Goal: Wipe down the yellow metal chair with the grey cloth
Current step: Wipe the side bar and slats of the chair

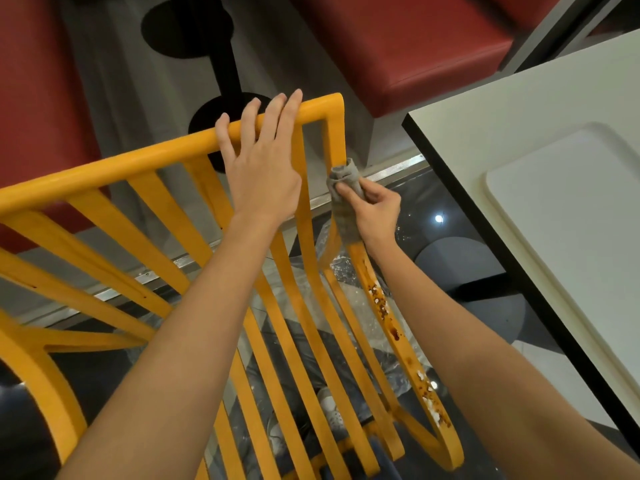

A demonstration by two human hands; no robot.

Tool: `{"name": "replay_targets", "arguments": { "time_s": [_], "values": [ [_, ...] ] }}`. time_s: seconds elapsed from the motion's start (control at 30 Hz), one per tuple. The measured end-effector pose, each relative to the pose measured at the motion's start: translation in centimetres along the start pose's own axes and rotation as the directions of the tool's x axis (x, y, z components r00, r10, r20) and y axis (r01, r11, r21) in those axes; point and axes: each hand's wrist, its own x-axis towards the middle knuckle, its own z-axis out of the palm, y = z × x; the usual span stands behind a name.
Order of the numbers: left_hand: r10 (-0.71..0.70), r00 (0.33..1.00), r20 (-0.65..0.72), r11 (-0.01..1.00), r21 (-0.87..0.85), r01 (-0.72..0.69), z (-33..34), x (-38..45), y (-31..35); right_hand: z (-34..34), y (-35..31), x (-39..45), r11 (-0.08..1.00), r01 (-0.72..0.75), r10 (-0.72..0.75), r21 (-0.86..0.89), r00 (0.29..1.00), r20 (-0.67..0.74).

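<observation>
The yellow metal chair (194, 278) fills the lower and left part of the view, seen from above, with its slatted seat nearest to the camera and its backrest going away toward the top rail. On the rightmost seat slat, near the bottom right, there are brown and white stains (408, 344) in a long row along the slat. Both bare forearms reach from the bottom edge over the seat.

Further on, the right hand (375, 211) pinches the grey cloth (343, 188) between the thumb and the curled fingers. The cloth is bunched and wrapped around the right side post of the backrest, a little below the upper corner, and one end of it hangs down along the post.

The left hand (263, 161) lies on the top rail of the backrest, to the left of the cloth. Its fingers are straight and laid over the rail, and I cannot see the thumb.

At the right side stands a white table (502, 109) with a dark edge, and a white tray (568, 216) lies on it. Behind the chair are red cushioned seats (408, 46) and a black table base (188, 26) on the grey floor.
</observation>
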Motion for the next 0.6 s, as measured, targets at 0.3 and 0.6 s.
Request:
{"name": "replay_targets", "arguments": {
  "time_s": [0.3,0.6],
  "values": [
    [-0.002,1.000,0.000,1.000,-0.006,0.002,0.2,0.0,0.0,-1.4,1.3,-1.1,0.996,-0.082,0.081,0.047,0.997,0.014],
    [0.069,0.997,-0.029,0.989,-0.131,-0.072,-0.2,-0.7,0.2,-1.8,3.1,-1.9,0.990,-0.130,0.128,0.053,0.991,0.039]
  ]
}}
